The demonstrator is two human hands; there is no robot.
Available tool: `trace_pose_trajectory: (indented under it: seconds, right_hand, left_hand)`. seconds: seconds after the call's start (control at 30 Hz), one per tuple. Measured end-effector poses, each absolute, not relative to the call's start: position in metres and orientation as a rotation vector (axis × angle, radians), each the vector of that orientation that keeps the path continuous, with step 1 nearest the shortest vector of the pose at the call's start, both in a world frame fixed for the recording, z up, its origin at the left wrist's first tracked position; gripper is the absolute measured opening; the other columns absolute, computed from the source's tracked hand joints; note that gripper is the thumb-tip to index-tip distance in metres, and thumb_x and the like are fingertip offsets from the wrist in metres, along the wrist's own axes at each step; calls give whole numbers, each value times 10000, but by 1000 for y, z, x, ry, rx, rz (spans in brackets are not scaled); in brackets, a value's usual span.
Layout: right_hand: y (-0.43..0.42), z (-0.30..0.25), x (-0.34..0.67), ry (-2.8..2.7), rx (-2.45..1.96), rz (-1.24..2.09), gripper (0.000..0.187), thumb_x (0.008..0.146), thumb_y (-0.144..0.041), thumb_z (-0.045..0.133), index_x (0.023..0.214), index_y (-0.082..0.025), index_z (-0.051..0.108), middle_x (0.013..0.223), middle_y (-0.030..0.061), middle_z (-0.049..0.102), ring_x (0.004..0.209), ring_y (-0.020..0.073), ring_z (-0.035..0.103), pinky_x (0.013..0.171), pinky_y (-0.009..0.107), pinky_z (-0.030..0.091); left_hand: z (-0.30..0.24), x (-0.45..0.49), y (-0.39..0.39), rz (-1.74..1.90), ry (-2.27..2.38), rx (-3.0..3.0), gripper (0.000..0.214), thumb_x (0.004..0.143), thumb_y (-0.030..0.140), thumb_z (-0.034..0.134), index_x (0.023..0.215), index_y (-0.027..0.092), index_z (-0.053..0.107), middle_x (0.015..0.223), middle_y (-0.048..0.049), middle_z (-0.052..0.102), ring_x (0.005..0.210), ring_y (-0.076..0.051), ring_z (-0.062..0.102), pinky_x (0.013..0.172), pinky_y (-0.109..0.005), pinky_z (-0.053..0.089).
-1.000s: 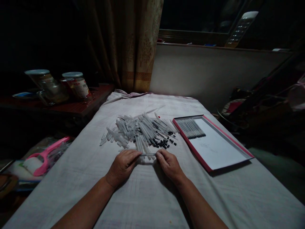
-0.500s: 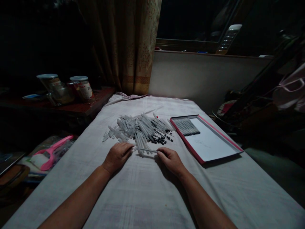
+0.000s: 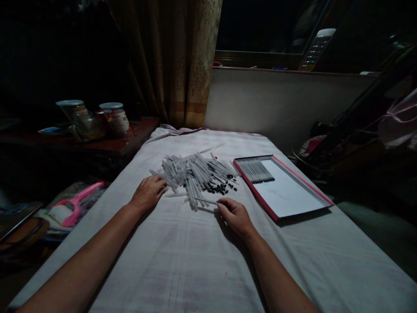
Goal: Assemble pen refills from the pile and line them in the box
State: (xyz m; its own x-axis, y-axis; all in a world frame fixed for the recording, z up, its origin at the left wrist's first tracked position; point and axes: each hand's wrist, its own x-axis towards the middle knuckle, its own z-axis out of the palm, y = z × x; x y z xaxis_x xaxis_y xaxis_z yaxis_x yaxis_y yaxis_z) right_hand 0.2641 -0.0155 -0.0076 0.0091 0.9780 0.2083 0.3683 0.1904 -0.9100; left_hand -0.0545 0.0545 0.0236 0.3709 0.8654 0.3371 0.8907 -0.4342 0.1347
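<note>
One pen [image 3: 206,201] (thin, pale) juts from the right hand [image 3: 235,216].

Right hand [image 3: 234,215] — pen [image 3: 206,201] (pinched), parts pile [image 3: 195,170]

Counter [image 3: 169,278], pale checked cloth [image 3: 195,243] on top, bunched at 11 o'clock on the far edge. Heap of translucent pen barrels [image 3: 194,170] at 12, small black end pieces [image 3: 222,191] around its 4 o'clock. One tube [image 3: 176,194] at heap's 7. Shallow red-sided tray [image 3: 293,198] at 2, skewed, just beside heap's 3.
</note>
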Motion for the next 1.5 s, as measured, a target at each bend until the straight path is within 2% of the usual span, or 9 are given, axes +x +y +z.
trace_pose_trajectory:
  seconds: [0.1,0.17,0.3,0.4,0.63,0.9,1.07,1.2,1.5]
  right_hand:
    - [-15,-9,264,-1445,-1313,867,303,767,-420,609,860,-164,742,692,43,688,647,186,632,573,277,496]
    - [-16,-8,264,-1407,-1295,868,306,758,-423,624,873,-168,748,706,43,691,657,187,634,576,281,496]
    - [-18,-3,262,-1408,-1264,904,285,759,-406,635,873,-174,755,733,46,707,683,195,642,599,294,505]
    - [-20,-2,260,-1419,-1255,896,254,753,-383,639,843,-178,756,756,55,721,699,195,645,631,301,514]
    - [-20,-1,257,-1446,-1255,870,229,752,-364,625,812,-185,754,785,64,733,737,201,664,695,313,526]
    - [-20,-2,261,-1451,-1297,863,254,761,-388,621,826,-180,751,759,57,724,676,189,646,637,304,519]
    - [-21,-1,260,-1574,-1233,889,207,770,-338,616,841,-184,736,822,62,721,775,197,659,725,312,515]
    - [-25,5,259,-1651,-1241,964,205,778,-315,611,931,-192,671,723,4,642,650,148,591,612,261,472]
    - [-25,4,258,-1707,-1257,926,126,805,-331,575,795,-205,572,672,-24,556,629,139,523,591,251,412]
  left_hand:
    - [27,-46,38,-626,-1670,-2568,214,898,317,486,1009,202,627,943,-79,695,874,-242,643,807,-374,493]
    - [24,-32,24,-888,-1775,-2711,224,903,362,490,1020,212,607,881,-37,696,782,-198,647,738,-313,505]
    - [9,-1,4,-1374,-1938,-2803,263,857,381,549,1012,188,640,923,-43,712,827,-188,662,753,-290,515]
    - [0,9,2,-1534,-1978,-2815,260,812,362,590,977,176,667,919,-51,718,835,-193,661,770,-300,517]
    - [-2,8,1,-1486,-1943,-2820,248,797,336,609,974,179,686,938,-56,722,840,-191,657,787,-311,510]
    - [0,7,-2,-1437,-1847,-2830,213,817,319,614,967,189,692,910,-43,722,810,-177,656,749,-285,511]
    - [6,10,-5,-1390,-1772,-2934,184,815,314,628,922,186,706,887,-46,721,788,-173,650,732,-281,505]
    - [7,14,-8,-1462,-1880,-2983,181,786,316,646,892,181,706,815,-25,714,730,-164,641,682,-265,512]
    - [7,18,-12,-1649,-2203,-3043,191,734,308,676,835,149,704,721,-23,677,638,-147,605,550,-231,492]
